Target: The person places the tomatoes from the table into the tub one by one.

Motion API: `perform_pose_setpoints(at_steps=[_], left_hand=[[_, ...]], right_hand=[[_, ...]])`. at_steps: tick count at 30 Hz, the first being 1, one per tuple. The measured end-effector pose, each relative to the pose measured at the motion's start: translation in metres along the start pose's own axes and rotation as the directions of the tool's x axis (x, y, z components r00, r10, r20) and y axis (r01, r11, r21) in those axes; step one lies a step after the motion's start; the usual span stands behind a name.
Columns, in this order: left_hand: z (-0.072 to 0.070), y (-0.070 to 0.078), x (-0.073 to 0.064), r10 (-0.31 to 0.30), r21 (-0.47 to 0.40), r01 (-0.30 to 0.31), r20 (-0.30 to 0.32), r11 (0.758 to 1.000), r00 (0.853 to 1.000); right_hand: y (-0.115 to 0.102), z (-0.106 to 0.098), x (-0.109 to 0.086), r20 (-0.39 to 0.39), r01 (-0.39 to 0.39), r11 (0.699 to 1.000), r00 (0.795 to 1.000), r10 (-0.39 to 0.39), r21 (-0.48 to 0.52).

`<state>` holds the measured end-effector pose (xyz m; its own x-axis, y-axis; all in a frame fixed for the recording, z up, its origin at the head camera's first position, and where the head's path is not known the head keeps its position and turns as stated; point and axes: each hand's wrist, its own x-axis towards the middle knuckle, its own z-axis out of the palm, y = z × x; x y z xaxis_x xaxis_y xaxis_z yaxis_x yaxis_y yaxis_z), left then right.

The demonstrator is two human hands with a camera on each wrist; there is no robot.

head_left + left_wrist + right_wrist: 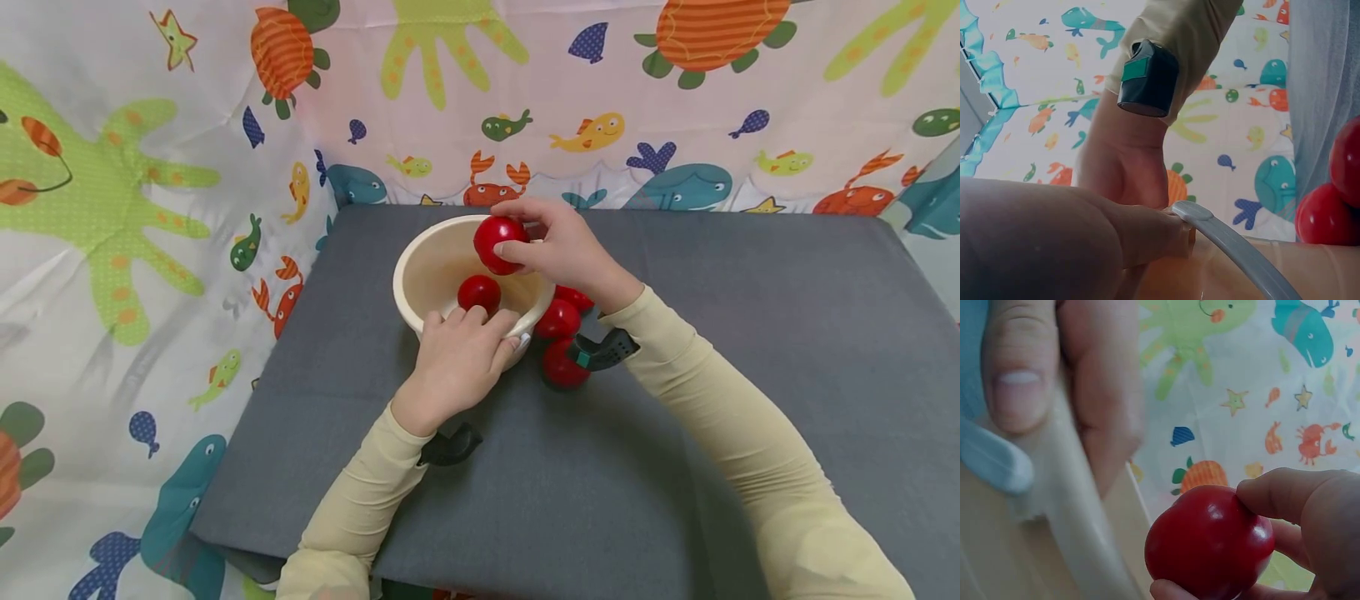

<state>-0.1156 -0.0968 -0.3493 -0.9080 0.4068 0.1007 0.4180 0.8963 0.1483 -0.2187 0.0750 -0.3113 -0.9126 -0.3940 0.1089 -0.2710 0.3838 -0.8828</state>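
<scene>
A cream bucket [405,287] with a pale grey handle [1235,247] stands on the table. My left hand [459,362] grips its near rim, the thumb outside and the fingers over the edge. Above the bucket's right side, my right hand [558,246] holds a glossy, slightly lobed red fruit [1207,544] like a tomato between thumb and fingers. Another red fruit [478,292] shows inside the bucket, partly behind the left fingers. Just right of the bucket, several more red fruits [558,319] lie close together, partly covered by the right wrist and its strap.
A grey cloth covers the table [750,333], reaching out on both sides of the bucket. A curtain [465,75] printed with sea animals hangs behind the table and along its left side. Each wrist wears a black strap [603,350].
</scene>
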Motion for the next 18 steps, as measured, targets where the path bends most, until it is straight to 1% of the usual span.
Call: perform_pose_setpoints(at_steps=[7, 12, 18], left_hand=[[0.0, 0.0, 0.0, 0.0, 0.008, 0.0, -0.002, 1.0, 1.0], [0.0, 0.0, 0.0, -0.004, 0.011, 0.004, 0.007, 1.0, 1.0], [0.0, 0.0, 0.0, 0.0, 0.009, 0.0, 0.003, 1.0, 1.0]], right_hand=[[0.002, 0.012, -0.002, 0.03, -0.035, 0.999, 0.999, 0.036, -0.02], [0.002, 0.017, -0.002, 0.052, -0.033, 0.996, 0.998, 0.038, -0.083], [0.001, 0.022, -0.001, 0.057, -0.038, 0.987, 0.997, 0.048, -0.157]])
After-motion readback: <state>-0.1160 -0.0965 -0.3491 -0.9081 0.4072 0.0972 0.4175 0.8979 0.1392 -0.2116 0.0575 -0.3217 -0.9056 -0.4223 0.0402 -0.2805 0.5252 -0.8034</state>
